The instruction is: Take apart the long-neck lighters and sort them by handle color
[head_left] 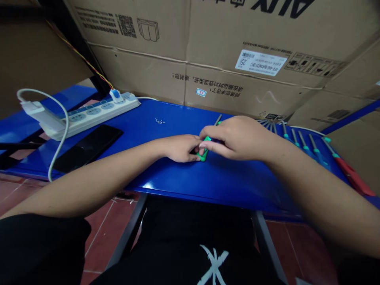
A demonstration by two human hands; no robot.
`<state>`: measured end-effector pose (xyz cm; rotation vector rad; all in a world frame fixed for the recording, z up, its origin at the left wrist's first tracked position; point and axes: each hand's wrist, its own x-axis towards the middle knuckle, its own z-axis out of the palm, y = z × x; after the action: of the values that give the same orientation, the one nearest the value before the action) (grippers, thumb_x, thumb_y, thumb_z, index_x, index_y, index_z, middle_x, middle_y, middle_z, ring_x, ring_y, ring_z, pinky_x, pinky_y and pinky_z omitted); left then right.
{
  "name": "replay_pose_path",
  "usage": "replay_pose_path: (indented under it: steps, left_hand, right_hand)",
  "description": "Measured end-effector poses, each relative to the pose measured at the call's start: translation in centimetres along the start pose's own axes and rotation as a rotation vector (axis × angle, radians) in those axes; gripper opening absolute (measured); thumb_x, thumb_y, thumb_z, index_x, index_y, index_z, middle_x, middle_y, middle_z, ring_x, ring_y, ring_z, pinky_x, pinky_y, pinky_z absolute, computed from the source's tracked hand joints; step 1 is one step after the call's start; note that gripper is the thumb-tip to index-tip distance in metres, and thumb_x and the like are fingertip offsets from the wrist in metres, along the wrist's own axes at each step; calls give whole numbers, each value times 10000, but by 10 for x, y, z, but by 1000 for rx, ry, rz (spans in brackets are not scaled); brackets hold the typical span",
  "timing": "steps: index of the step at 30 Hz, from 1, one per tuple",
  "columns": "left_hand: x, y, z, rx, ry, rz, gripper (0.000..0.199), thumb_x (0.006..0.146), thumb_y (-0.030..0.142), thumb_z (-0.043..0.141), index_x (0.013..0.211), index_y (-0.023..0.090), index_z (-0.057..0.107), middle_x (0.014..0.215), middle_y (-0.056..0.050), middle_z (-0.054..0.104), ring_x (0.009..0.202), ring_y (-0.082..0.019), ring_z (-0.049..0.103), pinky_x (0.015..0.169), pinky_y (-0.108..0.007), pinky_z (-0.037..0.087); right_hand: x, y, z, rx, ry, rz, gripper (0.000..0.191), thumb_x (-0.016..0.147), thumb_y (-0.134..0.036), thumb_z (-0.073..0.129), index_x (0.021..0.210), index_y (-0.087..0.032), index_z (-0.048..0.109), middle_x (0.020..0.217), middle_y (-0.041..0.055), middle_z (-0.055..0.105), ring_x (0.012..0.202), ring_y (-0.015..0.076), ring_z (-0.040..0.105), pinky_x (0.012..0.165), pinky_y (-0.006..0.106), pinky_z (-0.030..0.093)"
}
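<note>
A small green piece (203,156) is between my two hands, low on the blue table (178,178). My left hand (184,148) has its fingers closed on the piece from the left side. From the right, my right hand (234,138) pinches at the piece's upper end with thumb and index finger; whether it holds a separate small part is hidden. Just behind my right hand, a thin grey rod (218,119) with a bit of green beside it shows on the table.
A white power strip (95,114) with a plugged-in charger (44,118) and a black phone (89,148) lie at left. Tiny pins (159,121) lie mid-table. Several screwdriver-like tools (303,140) and a red-handled one (353,174) lie right. A large carton (208,39) stands behind.
</note>
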<state>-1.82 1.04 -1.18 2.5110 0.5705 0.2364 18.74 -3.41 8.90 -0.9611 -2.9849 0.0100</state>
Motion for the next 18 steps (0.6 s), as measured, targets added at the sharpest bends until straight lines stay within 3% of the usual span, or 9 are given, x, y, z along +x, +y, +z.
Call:
replay_pose_path:
  steps: [2,6,10,15,18]
  left_hand:
    - [0,0,0,-14,-9,14,100,863,243,625,926,165,621,889,-35,648,766,-148,575,714,-269,438]
    - [-1,1,0,5,-6,-25,132,869,269,633,936,156,620,877,-42,647,745,-156,567,670,-273,426]
    - [-1,0,0,1,-1,9,102,871,249,633,903,154,620,886,-47,649,762,-155,575,691,-272,436]
    - [0,-3,3,-40,17,39,71,877,214,608,917,155,612,862,-35,656,734,-140,575,681,-261,440]
    - [0,-4,5,-38,21,74,64,868,167,565,916,158,606,856,-33,651,730,-135,578,691,-259,448]
  right_hand:
    - [0,-1,-1,-6,-36,11,336,1004,-371,415,1064,-188,690,841,77,712,766,216,625,677,325,386]
    - [-1,-1,-4,79,-24,-126,331,943,-281,493,1238,-193,612,1111,99,716,938,219,633,737,315,405]
    - [-2,-3,-4,-47,-57,16,316,998,-366,420,1071,-196,677,859,78,715,758,210,620,659,313,374]
    - [-4,-1,-2,87,-2,-167,348,938,-236,482,1262,-179,594,1140,103,694,989,226,627,818,349,445]
    - [-5,2,1,91,0,-136,303,941,-232,476,1198,-172,625,1089,100,701,952,226,632,820,359,456]
